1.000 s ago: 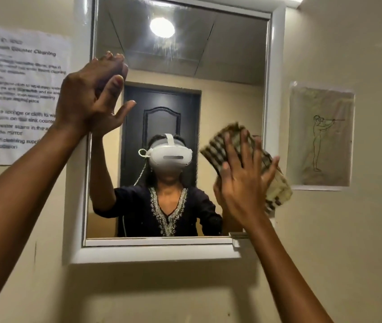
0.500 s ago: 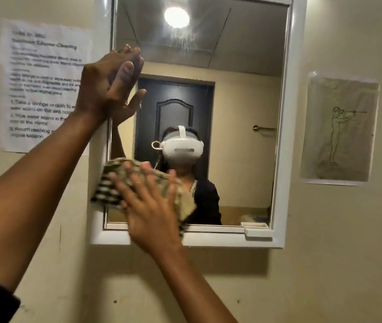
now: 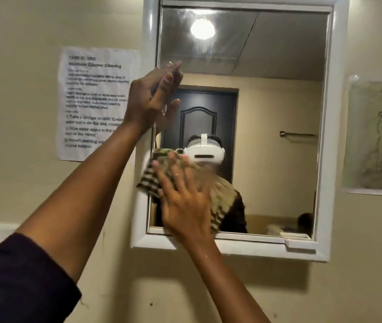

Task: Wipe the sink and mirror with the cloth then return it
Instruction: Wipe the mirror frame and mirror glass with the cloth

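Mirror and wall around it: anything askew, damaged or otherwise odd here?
Mostly minor. The mirror shows streaks below the reflected light. The instruction sheet and sketch look wrinkled. The right hand presses the cloth flat; the left hand rests on the frame edge.

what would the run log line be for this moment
step: wiping mirror | right hand presses cloth on lower-left glass | left hand flat at frame

Mirror (image 3: 266, 113) between notice (image 3: 94, 101) left, drawing (image 3: 376, 136) right

The wall-mounted mirror (image 3: 243, 113) is seen close up from one head-worn camera, angled slightly upward, filling the frame's centre.
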`<state>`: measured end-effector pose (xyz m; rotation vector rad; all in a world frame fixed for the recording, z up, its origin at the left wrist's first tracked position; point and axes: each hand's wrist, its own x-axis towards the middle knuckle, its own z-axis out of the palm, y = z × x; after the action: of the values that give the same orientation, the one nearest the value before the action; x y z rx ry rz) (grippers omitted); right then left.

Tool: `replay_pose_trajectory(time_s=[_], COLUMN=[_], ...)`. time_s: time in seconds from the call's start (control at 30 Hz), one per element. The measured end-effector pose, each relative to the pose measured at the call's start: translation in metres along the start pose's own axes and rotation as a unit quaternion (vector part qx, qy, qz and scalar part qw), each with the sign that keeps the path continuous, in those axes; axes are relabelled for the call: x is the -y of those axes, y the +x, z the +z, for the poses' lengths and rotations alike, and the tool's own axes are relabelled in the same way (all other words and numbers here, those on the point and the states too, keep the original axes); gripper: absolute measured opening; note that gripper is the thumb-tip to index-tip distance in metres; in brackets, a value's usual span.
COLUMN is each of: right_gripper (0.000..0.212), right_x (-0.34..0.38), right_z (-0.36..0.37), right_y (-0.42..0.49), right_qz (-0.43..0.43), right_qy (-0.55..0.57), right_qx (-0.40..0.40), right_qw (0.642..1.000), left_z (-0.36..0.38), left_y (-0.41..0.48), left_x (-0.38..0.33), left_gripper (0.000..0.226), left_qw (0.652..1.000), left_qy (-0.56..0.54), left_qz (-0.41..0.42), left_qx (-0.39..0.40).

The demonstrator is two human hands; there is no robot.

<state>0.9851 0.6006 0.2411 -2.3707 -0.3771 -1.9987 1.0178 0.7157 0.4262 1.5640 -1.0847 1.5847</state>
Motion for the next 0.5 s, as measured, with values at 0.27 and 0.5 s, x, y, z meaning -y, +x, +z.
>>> replay_pose_trajectory(time_s=[0.27, 0.5], right_gripper=[0.043, 0.027], right_x=[0.024, 0.019], right_z=[0.005, 0.01], right_y=[0.104, -0.051], right_qz=[-0.101, -0.285], right_qy=[-0.016, 0.045], right_qx=[0.065, 0.157], right_qw=[0.993, 0.944], left_z=[-0.038, -0.011], left_y=[0.019, -0.027], left_x=[-0.025, -0.038], left_gripper=[0.075, 0.031], left_qw=[0.963, 0.988], left_qy=[-0.124, -0.033], left_qz=[-0.193, -0.121], left_qx=[0.142, 0.091])
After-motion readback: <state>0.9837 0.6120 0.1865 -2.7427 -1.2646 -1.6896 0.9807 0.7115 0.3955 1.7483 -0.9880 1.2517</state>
